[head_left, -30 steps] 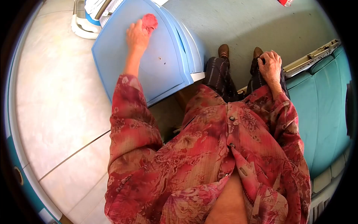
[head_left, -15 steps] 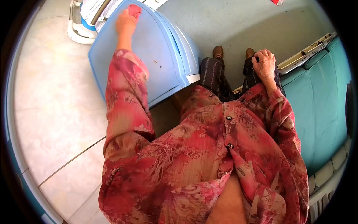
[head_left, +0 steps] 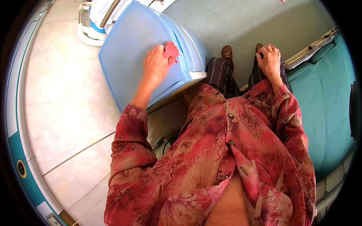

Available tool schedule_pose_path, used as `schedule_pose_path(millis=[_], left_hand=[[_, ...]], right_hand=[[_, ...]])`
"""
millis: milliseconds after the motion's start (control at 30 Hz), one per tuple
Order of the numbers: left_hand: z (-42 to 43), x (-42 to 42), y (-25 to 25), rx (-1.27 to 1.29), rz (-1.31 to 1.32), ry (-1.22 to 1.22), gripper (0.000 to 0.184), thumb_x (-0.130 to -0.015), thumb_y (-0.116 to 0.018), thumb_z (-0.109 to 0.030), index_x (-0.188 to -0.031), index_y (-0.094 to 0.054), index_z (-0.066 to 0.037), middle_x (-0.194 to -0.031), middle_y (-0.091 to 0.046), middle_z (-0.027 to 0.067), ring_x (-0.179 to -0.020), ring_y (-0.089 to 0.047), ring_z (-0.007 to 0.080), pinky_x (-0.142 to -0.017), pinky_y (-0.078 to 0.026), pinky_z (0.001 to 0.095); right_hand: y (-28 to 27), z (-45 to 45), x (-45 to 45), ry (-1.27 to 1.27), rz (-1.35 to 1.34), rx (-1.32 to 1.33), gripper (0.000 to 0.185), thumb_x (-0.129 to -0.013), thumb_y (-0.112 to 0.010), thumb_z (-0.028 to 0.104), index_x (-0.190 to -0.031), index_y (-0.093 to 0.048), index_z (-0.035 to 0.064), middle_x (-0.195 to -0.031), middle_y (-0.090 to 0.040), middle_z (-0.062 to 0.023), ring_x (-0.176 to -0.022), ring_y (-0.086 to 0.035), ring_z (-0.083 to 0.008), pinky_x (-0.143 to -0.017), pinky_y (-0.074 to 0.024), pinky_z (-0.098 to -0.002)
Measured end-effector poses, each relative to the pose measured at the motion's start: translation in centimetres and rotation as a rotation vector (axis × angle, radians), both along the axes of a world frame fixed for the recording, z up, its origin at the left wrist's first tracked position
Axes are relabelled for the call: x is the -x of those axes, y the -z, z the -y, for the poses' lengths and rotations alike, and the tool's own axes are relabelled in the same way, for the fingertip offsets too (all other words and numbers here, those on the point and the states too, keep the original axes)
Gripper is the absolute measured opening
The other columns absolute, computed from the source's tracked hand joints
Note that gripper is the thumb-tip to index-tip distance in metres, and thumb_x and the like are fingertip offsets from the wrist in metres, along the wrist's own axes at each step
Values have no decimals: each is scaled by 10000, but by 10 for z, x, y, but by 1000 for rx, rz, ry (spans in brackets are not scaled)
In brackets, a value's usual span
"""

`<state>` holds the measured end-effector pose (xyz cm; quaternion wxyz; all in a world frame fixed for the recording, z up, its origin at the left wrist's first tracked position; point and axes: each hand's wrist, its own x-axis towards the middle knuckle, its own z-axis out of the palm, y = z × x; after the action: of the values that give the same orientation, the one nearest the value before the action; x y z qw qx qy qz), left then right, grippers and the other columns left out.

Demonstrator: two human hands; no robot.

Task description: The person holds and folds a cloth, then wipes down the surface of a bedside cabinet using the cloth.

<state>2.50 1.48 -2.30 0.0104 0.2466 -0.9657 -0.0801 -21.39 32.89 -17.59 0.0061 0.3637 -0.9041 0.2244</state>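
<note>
My left hand (head_left: 155,64) is closed on a crumpled red cloth (head_left: 171,52). It rests over the light blue cabinet top (head_left: 128,45), with the cloth near that top's right edge. The cloth's part inside the fingers is hidden. My right hand (head_left: 269,61) lies on my knee, over dark patterned trousers (head_left: 220,75). Its fingers drape over the knee, slightly apart, holding nothing.
A teal padded seat (head_left: 320,105) is at my right, with a metal rail (head_left: 311,49) along its far end. Behind the cabinet at the left stands a white-framed item (head_left: 88,35). Pale floor tiles (head_left: 68,101) extend leftward.
My left hand has drawn the cloth from the cabinet top's far end towards me and to the right. Small dark specks seen before on the top no longer show. My right hand stays on the knee.
</note>
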Motion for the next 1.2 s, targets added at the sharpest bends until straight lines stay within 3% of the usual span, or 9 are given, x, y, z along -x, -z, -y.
schedule_pose_path(millis=[233, 333, 400, 500, 700, 933, 1067, 1167, 1200], left_hand=[[88, 59, 10, 132, 3, -131, 228, -844, -594, -230, -964, -514, -54, -1041, -597, 180, -956, -550, 409, -798, -446, 495], [107, 79, 7, 176, 30, -317, 242, -833, -611, -226, -966, -521, -45, -1045, -609, 188, -960, -566, 404, -800, -457, 479], [108, 76, 7, -58, -61, -349, 250, -820, -626, -223, -952, -524, -37, -1018, -618, 192, -939, -573, 404, -775, -465, 463], [69, 55, -2, -71, 52, -117, 240, -812, -634, -208, -920, -517, -29, -968, -612, 201, -903, -573, 405, -753, -462, 455], [23, 8, 4, -90, -21, 51, 336, -777, -693, -279, -879, -504, -21, -935, -587, 210, -889, -548, 408, -744, -439, 484], [97, 72, 0, 52, -31, -171, 358, -790, -685, -311, -964, -558, -26, -1055, -623, 184, -1001, -569, 390, -822, -462, 455], [121, 94, 1, 91, 56, -260, 374, -766, -710, -312, -964, -561, -32, -1009, -642, 181, -971, -585, 398, -803, -472, 443], [79, 80, -21, -149, 69, -321, 335, -774, -704, -277, -969, -558, -47, -966, -649, 184, -945, -596, 400, -791, -478, 433], [71, 66, -18, -136, 91, -173, 333, -781, -703, -274, -980, -555, -52, -967, -647, 192, -950, -597, 397, -795, -477, 435]], right_hand=[[-6, 6, 0, 12, -11, -40, 151, -788, -637, 227, -862, -654, 97, -1040, -607, -77, -1176, -469, -299, -1037, -311, -490], [-2, 2, 2, 26, 15, -7, 156, -786, -637, 229, -861, -654, 93, -1034, -610, -82, -1164, -474, -300, -1036, -312, -481], [-2, 0, 2, 18, 24, 26, 157, -786, -638, 232, -859, -654, 95, -1035, -611, -82, -1165, -475, -297, -1029, -316, -470], [-1, -2, 2, 21, 24, 6, 157, -787, -638, 233, -867, -655, 98, -1038, -611, -78, -1168, -474, -294, -1018, -323, -465], [-2, -2, 2, 4, -3, -21, 160, -788, -636, 230, -888, -654, 106, -1053, -608, -71, -1175, -471, -290, -1019, -324, -464], [-5, 0, -1, -7, -14, -15, 152, -790, -630, 227, -880, -654, 107, -1048, -609, -67, -1174, -473, -289, -1017, -328, -467], [-4, -2, 3, 28, -7, -13, 151, -794, -625, 231, -868, -656, 102, -1032, -615, -68, -1169, -477, -295, -1016, -332, -475], [-6, -3, 3, 36, 26, -2, 153, -795, -628, 232, -867, -656, 101, -1033, -617, -68, -1168, -477, -295, -1033, -320, -482], [-9, -3, 1, 43, 51, -25, 154, -793, -631, 233, -869, -655, 101, -1037, -616, -69, -1168, -477, -295, -1044, -310, -486]])
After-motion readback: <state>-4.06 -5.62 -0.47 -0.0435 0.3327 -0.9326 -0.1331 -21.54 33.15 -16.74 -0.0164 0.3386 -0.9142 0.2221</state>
